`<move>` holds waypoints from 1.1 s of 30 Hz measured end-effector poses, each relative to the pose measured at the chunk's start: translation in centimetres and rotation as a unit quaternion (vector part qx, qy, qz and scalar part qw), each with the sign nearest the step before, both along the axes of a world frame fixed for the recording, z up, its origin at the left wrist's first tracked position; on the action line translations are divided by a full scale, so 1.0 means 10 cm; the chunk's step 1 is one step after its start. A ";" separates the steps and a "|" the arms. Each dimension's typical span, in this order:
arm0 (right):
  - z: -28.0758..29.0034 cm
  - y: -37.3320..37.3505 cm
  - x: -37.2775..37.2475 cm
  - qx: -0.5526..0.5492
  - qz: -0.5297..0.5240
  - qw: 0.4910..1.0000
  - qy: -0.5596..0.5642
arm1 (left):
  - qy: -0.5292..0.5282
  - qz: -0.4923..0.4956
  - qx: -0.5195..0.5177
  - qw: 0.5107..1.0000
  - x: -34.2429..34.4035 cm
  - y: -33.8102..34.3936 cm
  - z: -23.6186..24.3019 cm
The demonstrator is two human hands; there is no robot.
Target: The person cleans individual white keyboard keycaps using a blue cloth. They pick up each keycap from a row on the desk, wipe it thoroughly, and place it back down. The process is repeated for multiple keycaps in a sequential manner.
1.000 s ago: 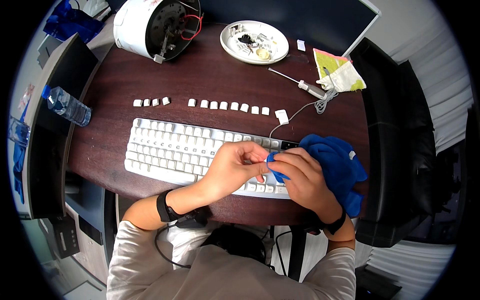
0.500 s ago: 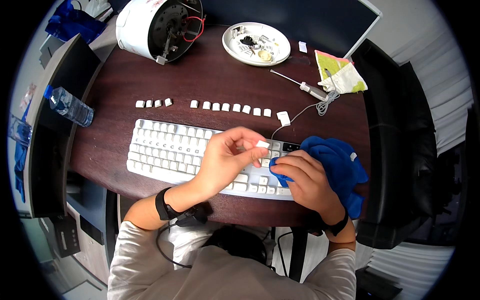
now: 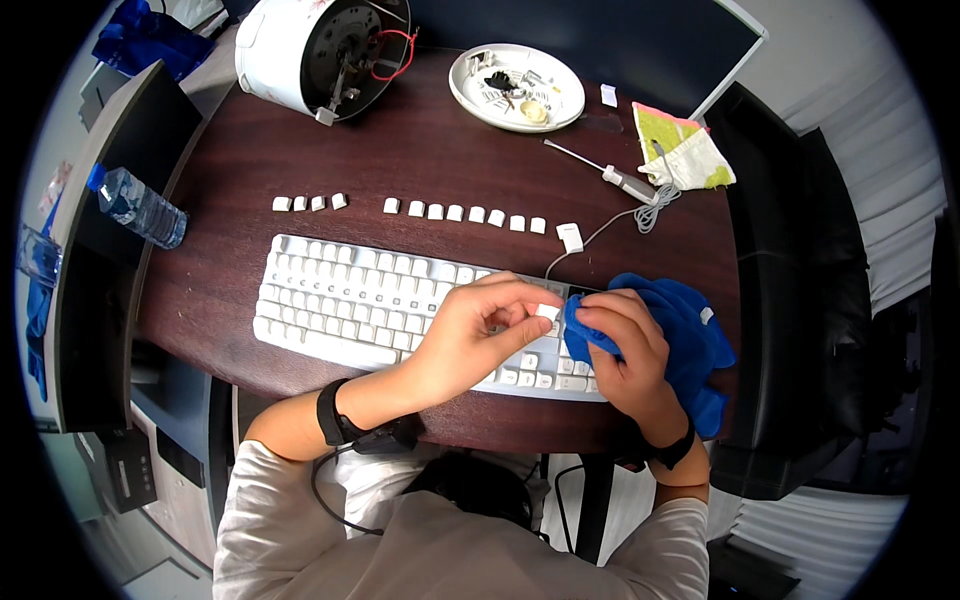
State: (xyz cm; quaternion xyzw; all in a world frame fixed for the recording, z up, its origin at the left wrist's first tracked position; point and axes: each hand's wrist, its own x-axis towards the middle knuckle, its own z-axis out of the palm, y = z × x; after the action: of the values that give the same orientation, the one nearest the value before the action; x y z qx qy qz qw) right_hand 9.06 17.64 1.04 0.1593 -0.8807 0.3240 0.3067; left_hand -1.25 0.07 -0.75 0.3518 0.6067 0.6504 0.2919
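My left hand (image 3: pixel 470 340) pinches a small white keycap (image 3: pixel 547 311) between thumb and index finger, above the white keyboard (image 3: pixel 335 348). Beside it, my right hand (image 3: pixel 628 358) grips part of the blue cloth (image 3: pixel 690 325), bunched round its fingertips close to the keycap. The cloth's main heap lies at the keyboard's right end. Some keys are off the board, whose middle right is partly hidden by my hands. Several loose white keycaps (image 3: pixel 454 214) lie in a row behind the keyboard on the dark wooden desk (image 3: pixel 230 160).
An opened white cylindrical appliance (image 3: pixel 280 55) and a white dish of small parts (image 3: pixel 470 80) stand at the back, before a dark panel (image 3: pixel 590 40). At right lie a screwdriver (image 3: pixel 625 183), coiled cable (image 3: pixel 650 215) and patterned cloth (image 3: pixel 690 150). A water bottle (image 3: pixel 140 208) is at left.
My hands have moved right. The keycap came into clearer view in my left fingers, was lifted slightly, then lowered toward the cloth, which my right fingers have gathered up.
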 end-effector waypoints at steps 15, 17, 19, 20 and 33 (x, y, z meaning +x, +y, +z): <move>0.04 -0.04 0.01 0.050 0.037 0.997 -0.054 | -0.098 -0.001 -0.010 0.995 0.03 -0.01 0.00; 0.02 -0.05 0.00 0.050 0.039 0.997 -0.043 | -0.093 -0.008 -0.013 0.996 0.03 -0.01 0.01; 0.00 -0.07 0.00 0.050 0.039 0.997 -0.038 | -0.081 -0.026 -0.008 0.996 0.05 0.00 -0.03; -0.01 -0.07 0.00 0.050 0.039 0.997 -0.038 | -0.088 -0.024 -0.006 0.996 0.05 0.00 -0.05; 0.05 0.00 0.01 0.008 0.026 0.998 -0.051 | -0.069 0.034 0.066 0.995 -0.04 0.01 -0.04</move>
State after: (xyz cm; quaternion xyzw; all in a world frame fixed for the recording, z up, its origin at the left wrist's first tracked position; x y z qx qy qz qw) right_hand 9.20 17.59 1.51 0.1684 -0.8933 0.3324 0.2515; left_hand -1.62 0.21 -1.12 0.3039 0.5527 0.7210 0.2868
